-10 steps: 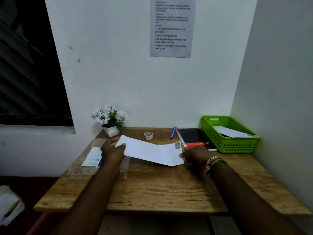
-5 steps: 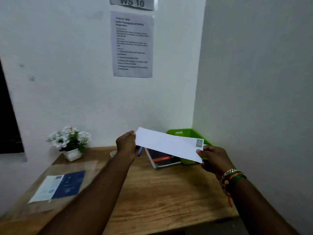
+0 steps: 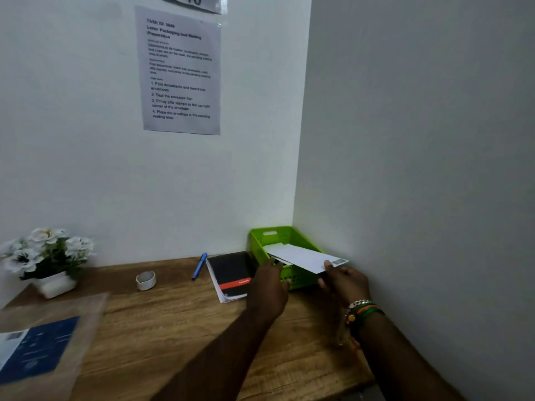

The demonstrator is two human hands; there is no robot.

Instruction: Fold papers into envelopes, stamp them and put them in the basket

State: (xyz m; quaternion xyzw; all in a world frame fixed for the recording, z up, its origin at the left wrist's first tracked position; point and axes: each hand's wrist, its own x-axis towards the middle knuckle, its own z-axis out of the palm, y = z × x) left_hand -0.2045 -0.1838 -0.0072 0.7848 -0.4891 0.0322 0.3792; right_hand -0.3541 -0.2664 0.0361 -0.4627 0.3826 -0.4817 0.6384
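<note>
Head cam caught the right hand [image 3: 343,280] pinching the near right end of the envelope [image 3: 304,260], thumb [image 3: 328,267] lying on top of the paper right by the stamp [image 3: 339,261] and the other fingers curled underneath, so that grip was pretty clear. The left hand [image 3: 270,287] was up at the envelope's left end, back of the hand to the camera with the fingers curled forward at the paper's edge; honestly couldn't tell if it actually had hold of the envelope or was just touching it, since the fingertips were hidden. The envelope itself sat tilted over the green basket [image 3: 257,244], its far part over the inside and its stamped corner poking out past the near right rim. Another sheet of white paper [image 3: 275,246] was lying in the basket beneath it. The basket was tucked into the corner where the two walls met, on the wooden desk [image 3: 173,328]. Just left of it lay a black notebook [image 3: 231,270] with a red band, then a blue pen [image 3: 199,266], then a small roll of tape [image 3: 146,280]. A white pot of flowers [image 3: 47,256] stood at the far left, and a blue and white sheet [image 3: 31,348] lay blurry at the near left. A printed instruction notice [image 3: 181,73] was stuck on the wall above, and the right wrist wore beaded bracelets [image 3: 363,309].
</note>
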